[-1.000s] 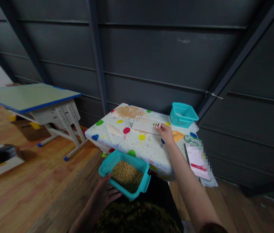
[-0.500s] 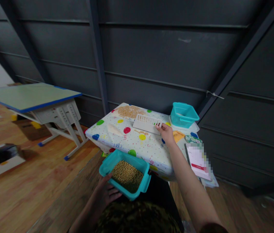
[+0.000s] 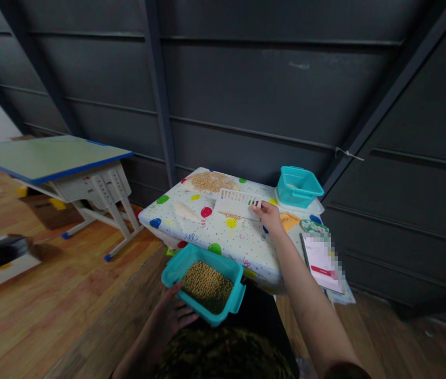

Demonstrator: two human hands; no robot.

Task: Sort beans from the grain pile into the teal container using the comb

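Note:
My left hand (image 3: 173,310) is closed on the near left rim of a teal plastic bin (image 3: 233,267), which holds a layer of soybeans (image 3: 207,281) in front of the table edge. Over the table, my right hand (image 3: 269,215) pinches the right end of a white slotted plastic piece (image 3: 233,202), long and narrow. Just below that piece lies a small line of soybeans (image 3: 230,215) on the cloth. Behind it to the left, a larger spread of soybeans (image 3: 211,181) covers the far part of the table.
The balloon-print tablecloth (image 3: 183,231) also bears a second teal bin (image 3: 302,192), an orange cloth (image 3: 289,221), a green patterned item (image 3: 313,226) and a tablet-like screen (image 3: 321,260). A dark panelled wall (image 3: 246,89) rises behind. A desk (image 3: 57,155) stands left.
My right hand has drawn the white slotted piece slightly toward me and left, near the small line of soybeans. My left hand and the bin have stayed put.

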